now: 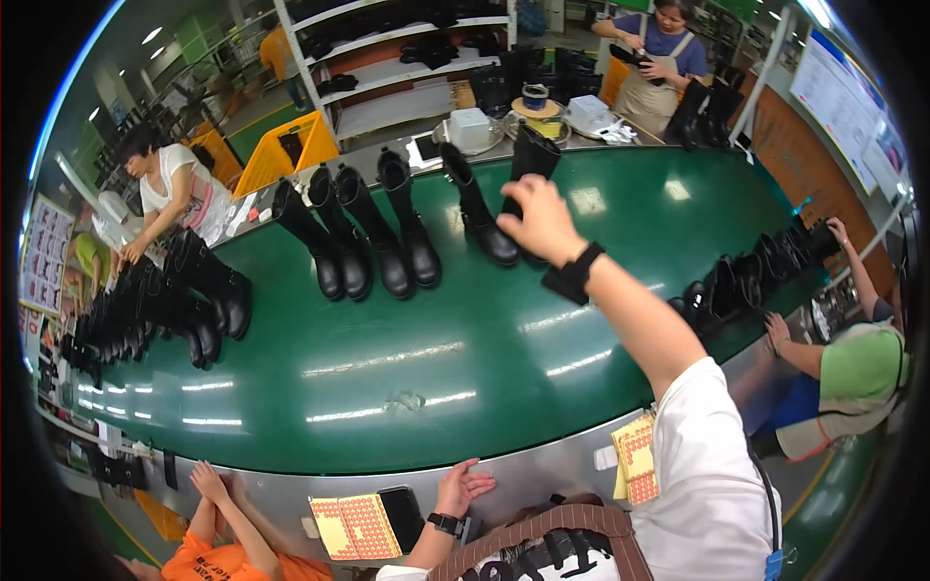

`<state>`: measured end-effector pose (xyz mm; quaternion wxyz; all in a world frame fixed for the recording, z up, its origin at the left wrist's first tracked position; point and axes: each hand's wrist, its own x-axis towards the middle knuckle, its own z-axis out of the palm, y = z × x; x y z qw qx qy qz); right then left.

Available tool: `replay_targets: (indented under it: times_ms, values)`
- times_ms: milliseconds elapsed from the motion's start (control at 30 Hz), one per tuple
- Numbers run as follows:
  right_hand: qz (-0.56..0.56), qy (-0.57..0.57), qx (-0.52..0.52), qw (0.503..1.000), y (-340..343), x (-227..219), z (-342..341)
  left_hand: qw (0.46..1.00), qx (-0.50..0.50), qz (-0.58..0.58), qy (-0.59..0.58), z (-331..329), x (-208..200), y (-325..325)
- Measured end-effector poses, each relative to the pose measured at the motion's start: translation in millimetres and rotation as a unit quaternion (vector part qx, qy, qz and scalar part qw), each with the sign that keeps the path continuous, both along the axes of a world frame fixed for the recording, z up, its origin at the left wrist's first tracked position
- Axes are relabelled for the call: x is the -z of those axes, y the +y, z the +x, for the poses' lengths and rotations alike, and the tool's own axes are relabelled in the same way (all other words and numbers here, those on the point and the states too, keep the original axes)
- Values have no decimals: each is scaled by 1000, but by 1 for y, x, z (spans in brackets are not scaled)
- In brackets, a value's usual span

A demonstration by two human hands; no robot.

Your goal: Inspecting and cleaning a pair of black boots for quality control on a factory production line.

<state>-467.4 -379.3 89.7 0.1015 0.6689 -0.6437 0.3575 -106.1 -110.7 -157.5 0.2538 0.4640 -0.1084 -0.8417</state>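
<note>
Table (542, 407): glossy green, metal rim (552, 465).
Boot (533, 155): smooth, black, tall-shafted, standing on the far side.
Right hand (544, 223): curved over the boot; whether it grips, cannot tell.
Left hand (465, 487): loosely uncurled, by the rim.

Boot (535, 153) partly behind right hand (544, 222)

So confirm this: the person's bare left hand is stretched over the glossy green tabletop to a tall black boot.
Wrong hand: the head view shows the person's bare right hand stretched over the glossy green tabletop to a tall black boot.
</note>
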Motion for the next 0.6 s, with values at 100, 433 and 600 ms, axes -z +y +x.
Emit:
replay_targets:
  times_ms: [100, 433, 600]
  values:
    - [81, -29, -166, 982, 112, 20, 31, 1000, 12, -20, 6, 0, 6, 1]
    - [110, 46, 115, 986, 319, 3, -58, 999, 9, -34, -19, -4, 16, -1]
    - [163, 54, 329, 929, 329, -33, -140, 999, 6, -35, -20, -6, 16, -1]
